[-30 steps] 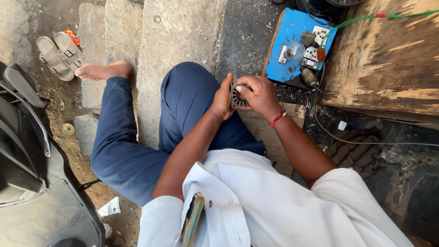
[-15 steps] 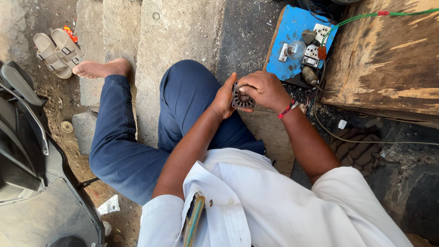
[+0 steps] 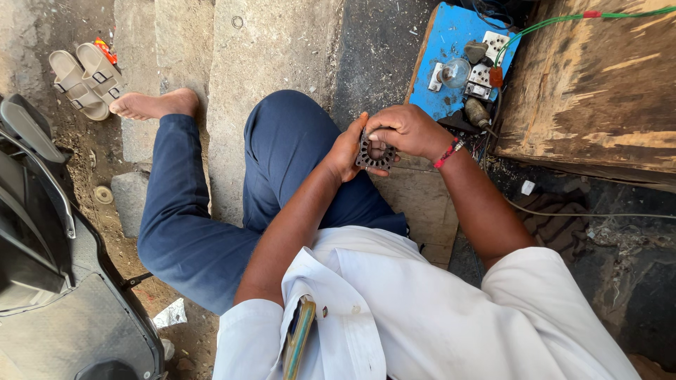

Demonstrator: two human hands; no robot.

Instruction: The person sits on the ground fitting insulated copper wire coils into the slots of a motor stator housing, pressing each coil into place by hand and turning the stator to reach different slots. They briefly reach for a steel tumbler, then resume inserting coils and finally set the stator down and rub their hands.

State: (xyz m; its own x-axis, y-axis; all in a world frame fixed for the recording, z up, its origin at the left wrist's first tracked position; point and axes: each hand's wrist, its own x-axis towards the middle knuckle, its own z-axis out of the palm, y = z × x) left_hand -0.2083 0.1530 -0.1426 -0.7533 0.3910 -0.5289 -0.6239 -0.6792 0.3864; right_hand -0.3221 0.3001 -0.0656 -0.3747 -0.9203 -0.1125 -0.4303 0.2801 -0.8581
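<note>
Both hands, the left hand [image 3: 346, 149] and right hand [image 3: 403, 131], grip a dark, slotted round metal ring [image 3: 371, 153] above the blue-trousered knee [image 3: 289, 141].

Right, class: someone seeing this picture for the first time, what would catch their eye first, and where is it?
Probably the two hands in the middle, the left hand and right hand together holding a dark toothed metal ring above the knee. Next, the bright blue board with sockets and a bulb at top right, beside a worn wooden box. A pair of sandals lies at top left, by the bare foot.
</note>
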